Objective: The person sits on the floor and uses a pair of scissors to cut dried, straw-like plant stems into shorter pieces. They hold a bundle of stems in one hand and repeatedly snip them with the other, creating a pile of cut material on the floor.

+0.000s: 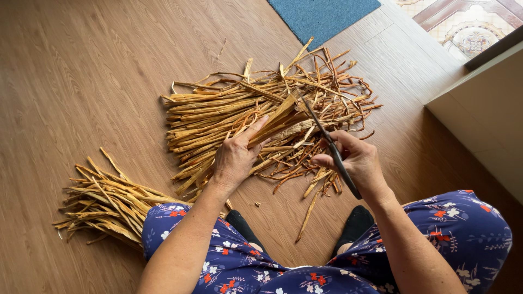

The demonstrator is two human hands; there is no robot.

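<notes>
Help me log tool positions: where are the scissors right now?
In the head view, the scissors are in the right hand, right of centre, blades pointing up over the big pile of dried strips.

We look down on a wooden floor [81,71], where our left hand [235,158] grips a dried golden strip [278,117] lifted from the big heap of dried strips [218,111]. Our right hand [357,160] holds dark scissors [329,144], blades pointing at that strip. A smaller bundle [103,204] lies beside our left knee, and a blue mat [321,16] sits beyond the heap
</notes>
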